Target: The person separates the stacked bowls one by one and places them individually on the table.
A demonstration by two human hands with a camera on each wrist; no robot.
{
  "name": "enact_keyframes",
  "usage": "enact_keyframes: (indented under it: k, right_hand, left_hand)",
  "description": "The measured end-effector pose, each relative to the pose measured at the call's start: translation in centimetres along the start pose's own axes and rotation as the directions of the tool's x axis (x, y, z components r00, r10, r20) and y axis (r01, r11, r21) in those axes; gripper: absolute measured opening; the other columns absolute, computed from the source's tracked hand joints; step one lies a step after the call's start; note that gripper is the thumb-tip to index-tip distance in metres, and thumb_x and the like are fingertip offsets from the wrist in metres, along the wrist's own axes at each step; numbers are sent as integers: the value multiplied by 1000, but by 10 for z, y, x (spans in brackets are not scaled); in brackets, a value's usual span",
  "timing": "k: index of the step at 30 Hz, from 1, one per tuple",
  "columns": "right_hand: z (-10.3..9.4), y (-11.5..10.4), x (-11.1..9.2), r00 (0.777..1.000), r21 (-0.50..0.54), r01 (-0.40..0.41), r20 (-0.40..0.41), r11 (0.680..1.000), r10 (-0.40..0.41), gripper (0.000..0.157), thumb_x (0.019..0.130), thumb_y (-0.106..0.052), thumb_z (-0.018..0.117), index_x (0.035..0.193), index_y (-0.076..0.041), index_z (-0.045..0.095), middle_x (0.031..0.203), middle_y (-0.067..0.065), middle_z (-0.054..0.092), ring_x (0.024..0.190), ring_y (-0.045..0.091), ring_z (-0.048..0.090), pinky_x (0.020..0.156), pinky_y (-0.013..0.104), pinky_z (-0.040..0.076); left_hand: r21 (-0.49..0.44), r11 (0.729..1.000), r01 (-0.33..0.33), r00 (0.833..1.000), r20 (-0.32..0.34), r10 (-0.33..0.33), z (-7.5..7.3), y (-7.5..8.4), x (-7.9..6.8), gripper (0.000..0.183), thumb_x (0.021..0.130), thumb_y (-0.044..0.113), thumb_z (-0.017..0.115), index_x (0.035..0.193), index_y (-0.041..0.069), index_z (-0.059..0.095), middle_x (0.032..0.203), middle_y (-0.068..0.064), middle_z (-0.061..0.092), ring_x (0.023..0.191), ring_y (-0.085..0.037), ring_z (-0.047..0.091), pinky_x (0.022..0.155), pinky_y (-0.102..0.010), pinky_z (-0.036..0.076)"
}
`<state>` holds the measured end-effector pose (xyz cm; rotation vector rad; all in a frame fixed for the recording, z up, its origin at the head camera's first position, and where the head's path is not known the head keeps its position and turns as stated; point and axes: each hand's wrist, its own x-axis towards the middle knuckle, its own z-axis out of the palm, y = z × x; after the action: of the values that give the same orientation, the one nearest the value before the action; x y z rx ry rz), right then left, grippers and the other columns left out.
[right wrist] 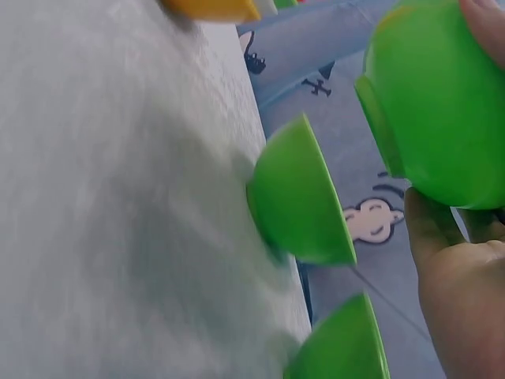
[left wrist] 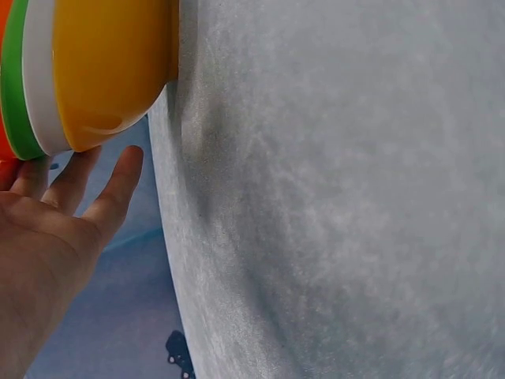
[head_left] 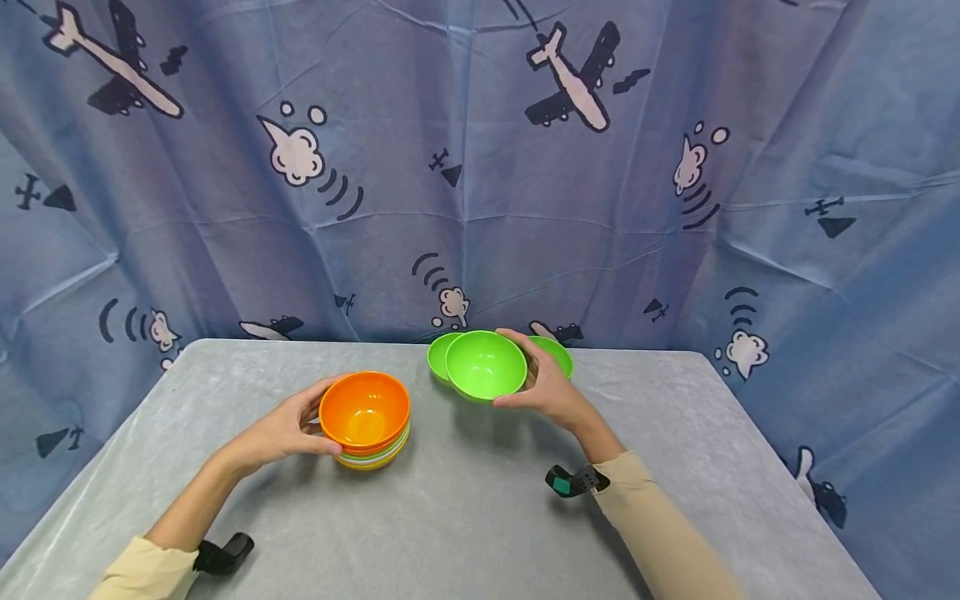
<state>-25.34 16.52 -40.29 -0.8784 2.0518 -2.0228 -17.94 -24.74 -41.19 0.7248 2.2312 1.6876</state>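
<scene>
A stack of nested bowls stands on the table, with an orange bowl (head_left: 366, 408) on top and green, white and yellow bowls under it. My left hand (head_left: 281, 427) grips this stack from its left side, thumb at the front. In the left wrist view, fingers (left wrist: 72, 178) reach along the stack near the yellow bowl (left wrist: 110, 71). Raised off the table, a green bowl (head_left: 486, 365) is held by its right side in my right hand (head_left: 553, 392), its opening tilted toward me. The right wrist view shows its underside and foot ring.
Two more green bowls stand behind the lifted one near the table's back edge: a left one (head_left: 438, 358) and a right one (head_left: 558, 354), both partly hidden. A grey cloth covers the table (head_left: 465, 517). Behind it hangs a blue curtain (head_left: 390, 167) printed with planes.
</scene>
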Motion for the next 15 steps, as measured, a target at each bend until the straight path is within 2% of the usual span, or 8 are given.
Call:
enact_keyframes:
  k: [4, 7, 10, 12, 15]
  right_hand:
    - [-12, -2, -8, 1000, -28, -12, -18, 1000, 11, 105, 67, -1, 95, 155, -3, 38, 161, 14, 21, 138, 37, 37, 99, 39, 49]
    - [-22, -3, -13, 999, -68, -21, -36, 997, 18, 105, 67, -1, 95, 155, -2, 38, 166, 9, 7, 145, 34, 27, 100, 35, 47]
    - [-31, -5, -18, 999, -84, -20, -33, 996, 17, 103, 68, 0, 94, 155, -3, 38, 167, 6, 9, 150, 29, 19, 102, 31, 45]
    - [-38, -6, -21, 1000, -87, -5, -22, 996, 3, 103, 70, 2, 93, 156, -4, 37, 167, 6, 16, 151, 27, 18, 103, 31, 45]
    - [-48, -7, -27, 1000, -88, 15, -8, 996, -16, 101, 71, 5, 90, 156, -7, 38, 165, 7, 25, 148, 29, 26, 101, 34, 47]
  left_hand:
    - [-4, 1000, -2, 1000, 0, 2, 0, -1, 0, 85, 88, 9, 81, 158, 7, 32, 153, -16, 42, 133, -33, 46, 101, -36, 47]
    - [-1, 1000, 2, 1000, -5, -2, -1, -2, 1, 85, 87, 9, 81, 157, 7, 33, 153, -15, 42, 133, -31, 46, 102, -38, 46]
    - [6, 1000, 5, 1000, -9, -5, -1, -3, 1, 85, 87, 9, 81, 157, 8, 33, 153, -15, 42, 133, -31, 46, 101, -38, 46]
    - [10, 1000, 5, 1000, -9, -5, -1, -3, 1, 85, 87, 9, 81, 157, 7, 32, 153, -15, 42, 133, -31, 46, 101, -38, 47]
    - [12, 1000, -1, 1000, -6, 1, -1, -3, 1, 85, 87, 9, 81, 157, 6, 32, 153, -16, 41, 133, -32, 46, 101, -38, 47]
